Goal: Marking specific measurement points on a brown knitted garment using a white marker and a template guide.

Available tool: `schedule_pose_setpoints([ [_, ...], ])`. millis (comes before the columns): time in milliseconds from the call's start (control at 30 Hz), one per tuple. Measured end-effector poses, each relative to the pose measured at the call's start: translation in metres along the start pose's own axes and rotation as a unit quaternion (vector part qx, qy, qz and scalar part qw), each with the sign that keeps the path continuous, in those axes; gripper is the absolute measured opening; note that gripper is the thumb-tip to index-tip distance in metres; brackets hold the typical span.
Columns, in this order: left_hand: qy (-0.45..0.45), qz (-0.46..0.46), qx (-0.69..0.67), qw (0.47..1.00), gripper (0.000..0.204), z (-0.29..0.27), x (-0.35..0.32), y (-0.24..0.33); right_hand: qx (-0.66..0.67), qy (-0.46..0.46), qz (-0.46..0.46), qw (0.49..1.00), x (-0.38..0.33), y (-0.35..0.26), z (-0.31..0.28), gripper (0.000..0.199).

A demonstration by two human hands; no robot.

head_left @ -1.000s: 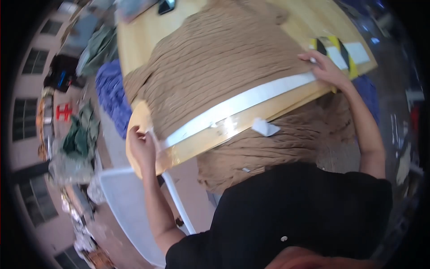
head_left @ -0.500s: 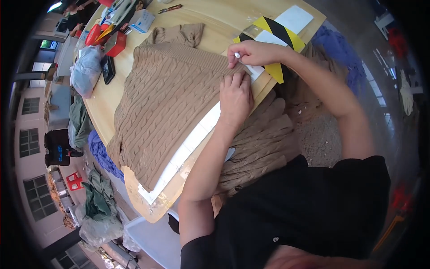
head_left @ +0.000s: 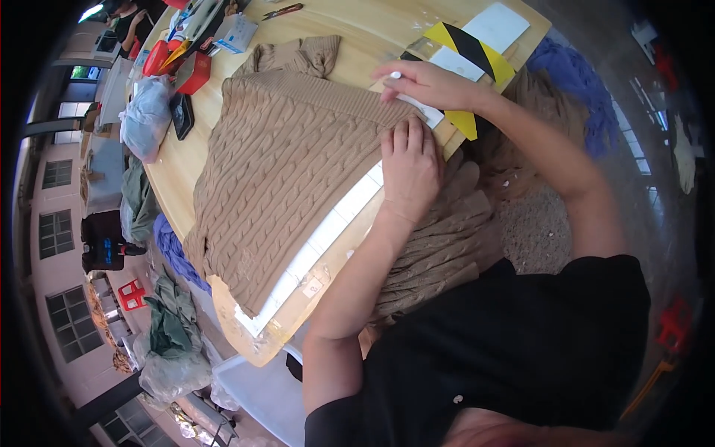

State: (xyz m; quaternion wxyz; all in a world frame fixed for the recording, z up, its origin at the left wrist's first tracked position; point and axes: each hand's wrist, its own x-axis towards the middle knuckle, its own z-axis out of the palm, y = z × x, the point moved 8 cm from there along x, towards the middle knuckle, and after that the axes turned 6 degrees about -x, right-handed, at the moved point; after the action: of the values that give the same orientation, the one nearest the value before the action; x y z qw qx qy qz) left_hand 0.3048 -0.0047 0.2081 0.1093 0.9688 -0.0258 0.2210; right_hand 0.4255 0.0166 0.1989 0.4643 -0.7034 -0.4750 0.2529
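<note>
A brown cable-knit sweater piece (head_left: 290, 186) lies flat on the table, with a ribbed band along its far right edge. My left hand (head_left: 412, 167) rests on the corner by that band, fingers laid over the knit and its thumb hidden. Just beyond it, my right hand (head_left: 439, 83) is closed round a white pen (head_left: 395, 75), mostly hidden by the fingers, above the ribbed band. Along the near edge of the knit shows a white marked strip (head_left: 316, 242) on the tabletop.
Yellow-and-black tape (head_left: 477, 52) and a white sheet (head_left: 497, 28) lie at the table's right end. Thread snips (head_left: 283, 11), a red box (head_left: 192, 72), a black phone (head_left: 181, 115) and a bagged bundle (head_left: 145, 115) are farther off. More brown knitwear (head_left: 439, 253) hangs beside my lap.
My right hand has opened out a little from its tighter curl, the pen still in it. The view has shifted slightly; my left hand stays at the knit's corner.
</note>
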Motion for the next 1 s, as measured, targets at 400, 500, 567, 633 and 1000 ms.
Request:
schedule_pose_setpoints([
  [400,-0.035,-0.05,0.05,0.997,0.061,0.024,-0.018,0.005,0.094,0.002,0.079,0.992,-0.041,0.001,0.016,0.008],
  [500,-0.035,-0.05,0.046,0.997,0.06,0.026,-0.017,0.006,0.05,-0.008,0.062,0.997,-0.041,0.005,0.016,0.008],
  [567,-0.032,-0.045,0.044,0.997,0.059,0.026,-0.018,0.007,0.039,-0.003,0.05,0.998,-0.041,0.005,0.018,0.008],
  [633,-0.03,-0.045,0.042,0.998,0.058,0.026,-0.018,0.007,-0.009,0.008,0.041,0.999,-0.04,0.0,0.016,0.009],
  [1000,-0.097,-0.018,0.129,0.987,0.045,0.05,-0.023,0.007,-0.035,-0.006,-0.019,0.999,-0.028,-0.05,0.064,0.012],
])
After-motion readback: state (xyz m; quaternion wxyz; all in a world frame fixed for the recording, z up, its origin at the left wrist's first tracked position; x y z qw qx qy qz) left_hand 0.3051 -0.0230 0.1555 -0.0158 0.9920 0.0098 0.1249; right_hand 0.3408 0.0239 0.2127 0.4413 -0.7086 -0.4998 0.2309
